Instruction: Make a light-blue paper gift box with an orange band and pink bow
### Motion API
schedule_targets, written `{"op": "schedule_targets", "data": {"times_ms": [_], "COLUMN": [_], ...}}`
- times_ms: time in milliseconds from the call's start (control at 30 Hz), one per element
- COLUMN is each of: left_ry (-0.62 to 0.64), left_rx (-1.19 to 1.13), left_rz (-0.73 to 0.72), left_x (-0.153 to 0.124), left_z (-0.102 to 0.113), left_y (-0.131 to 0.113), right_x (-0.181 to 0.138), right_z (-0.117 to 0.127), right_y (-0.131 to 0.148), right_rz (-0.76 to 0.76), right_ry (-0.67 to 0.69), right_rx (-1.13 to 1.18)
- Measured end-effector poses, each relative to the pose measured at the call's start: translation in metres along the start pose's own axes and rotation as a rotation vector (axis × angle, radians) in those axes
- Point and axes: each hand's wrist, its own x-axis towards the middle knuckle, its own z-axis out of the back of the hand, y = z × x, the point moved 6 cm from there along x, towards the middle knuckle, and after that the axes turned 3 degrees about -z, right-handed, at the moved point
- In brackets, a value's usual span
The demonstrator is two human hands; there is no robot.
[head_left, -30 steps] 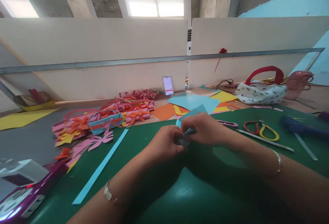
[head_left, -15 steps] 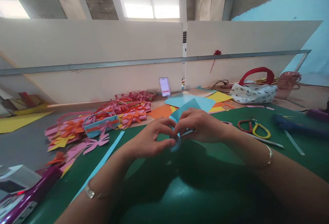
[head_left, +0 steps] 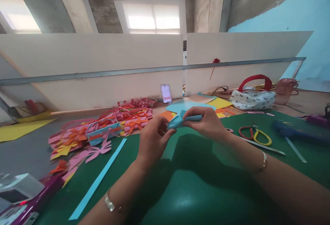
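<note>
Both of my hands hold a folded piece of light blue paper (head_left: 177,121) above the green mat (head_left: 180,197). My left hand (head_left: 156,135) pinches its left end between thumb and fingers. My right hand (head_left: 206,121) grips the right end, where the paper looks narrow and layered. Part of the paper is hidden behind my fingers. A long blue paper strip (head_left: 99,177) lies on the mat to the left of my left forearm. Farther off, beyond my hands, lies a flat light blue sheet (head_left: 180,106).
Pink and orange paper crafts (head_left: 103,125) are heaped at the left. Scissors with red and yellow handles (head_left: 263,138) and a dark blue glue gun (head_left: 296,130) lie at the right. Behind them sit a red-handled bag (head_left: 252,99) and a pink jug (head_left: 285,90). A phone (head_left: 166,93) leans on the white panel.
The blue paper has turned from upright to nearly level between my hands. My left hand has tilted more upright, and the camera view has tipped up slightly.
</note>
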Motion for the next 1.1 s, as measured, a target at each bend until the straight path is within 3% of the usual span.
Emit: {"op": "schedule_targets", "data": {"times_ms": [333, 700, 1100], "left_ry": [0.041, -0.032, -0.065], "left_rx": [-0.076, -0.159, -0.236], "left_rz": [0.059, 0.151, 0.222], "left_x": [-0.002, -0.005, -0.005], "left_z": [-0.008, -0.007, -0.008], "left_y": [0.004, 0.012, 0.015], "right_x": [-0.001, -0.005, -0.007], "right_z": [-0.008, -0.007, -0.011], "right_y": [-0.006, -0.003, -0.002], "right_rz": [-0.002, 0.046, 0.075], "right_ry": [0.046, -0.028, -0.013], "right_rx": [0.001, -0.095, -0.026]}}
